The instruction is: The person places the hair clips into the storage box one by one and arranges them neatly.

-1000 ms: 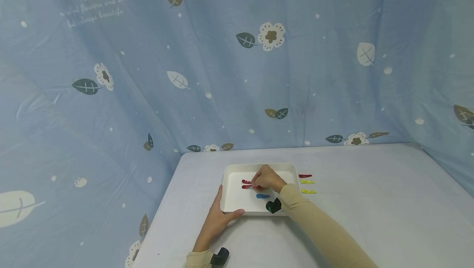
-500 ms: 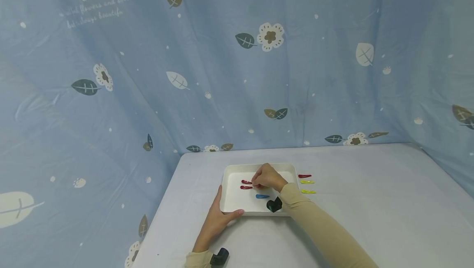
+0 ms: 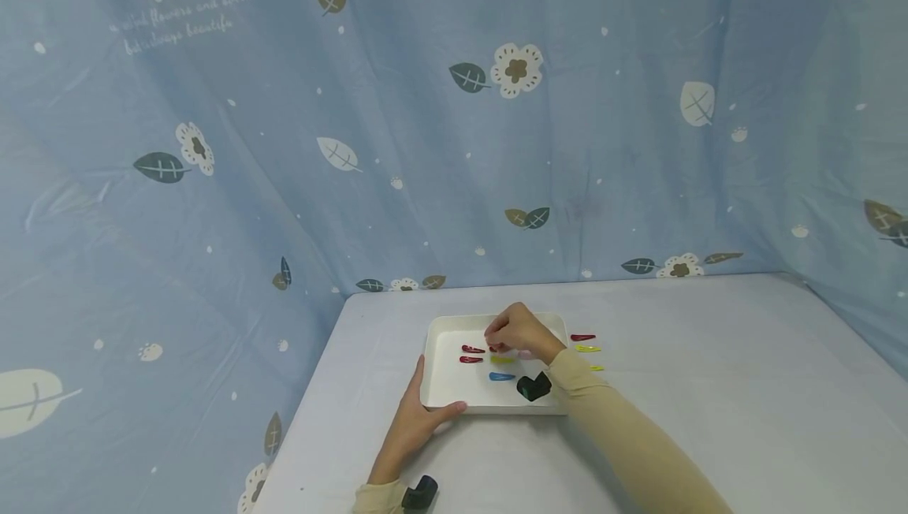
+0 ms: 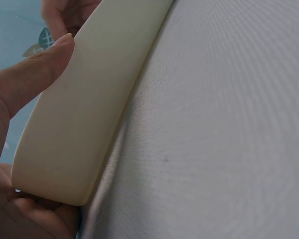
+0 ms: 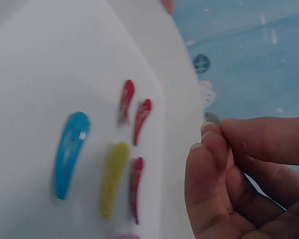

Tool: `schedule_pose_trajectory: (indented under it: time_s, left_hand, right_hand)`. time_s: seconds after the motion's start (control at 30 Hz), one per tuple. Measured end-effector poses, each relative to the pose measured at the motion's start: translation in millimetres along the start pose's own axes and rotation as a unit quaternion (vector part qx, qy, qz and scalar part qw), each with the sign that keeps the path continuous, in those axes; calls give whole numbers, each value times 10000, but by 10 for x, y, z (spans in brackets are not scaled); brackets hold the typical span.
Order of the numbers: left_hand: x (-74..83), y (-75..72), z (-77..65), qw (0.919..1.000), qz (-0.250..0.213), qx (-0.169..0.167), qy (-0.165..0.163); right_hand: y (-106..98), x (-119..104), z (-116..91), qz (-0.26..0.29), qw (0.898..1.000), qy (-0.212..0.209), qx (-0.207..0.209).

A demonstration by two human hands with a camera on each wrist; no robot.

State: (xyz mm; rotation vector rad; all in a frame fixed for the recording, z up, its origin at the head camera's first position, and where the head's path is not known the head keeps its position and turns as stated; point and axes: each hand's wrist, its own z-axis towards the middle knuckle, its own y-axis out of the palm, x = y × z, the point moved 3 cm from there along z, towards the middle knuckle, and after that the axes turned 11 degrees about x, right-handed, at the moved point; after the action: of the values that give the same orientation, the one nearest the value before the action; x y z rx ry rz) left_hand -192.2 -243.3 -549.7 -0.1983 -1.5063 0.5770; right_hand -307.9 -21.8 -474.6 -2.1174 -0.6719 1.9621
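Note:
My left hand (image 3: 417,418) holds the near left corner of a white tray (image 4: 89,99), its thumb over the front rim and its fingers around the side. Above the tray floor, my right hand (image 3: 521,331) has its thumb and fingertips drawn together, with nothing visible between them in the right wrist view. Below it lie snap hair clips: three red, among them a red hair clip (image 5: 136,189) near the far wall, a yellow hair clip (image 5: 113,179) and a blue hair clip (image 5: 71,154). A pink hair clip (image 3: 526,355) is partly hidden by my right hand.
On the white table (image 3: 709,388), just right of the tray, lie a red hair clip (image 3: 583,337), a yellow hair clip (image 3: 587,348) and another yellow one partly behind my right sleeve (image 3: 610,411). A blue patterned curtain (image 3: 426,104) hangs behind and at the left.
My right hand has lifted and shifted slightly back and right, uncovering the third red clip, the yellow clip and part of the pink one. My left hand stays on the tray.

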Motion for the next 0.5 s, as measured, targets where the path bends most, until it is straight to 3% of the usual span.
schedule_pose_trajectory:
  time_s: [0.5]
  left_hand:
    - [12,2,-4,10000,12,51,45]
  right_hand:
    - [-523,-14,-149,22,9979,-536,350]
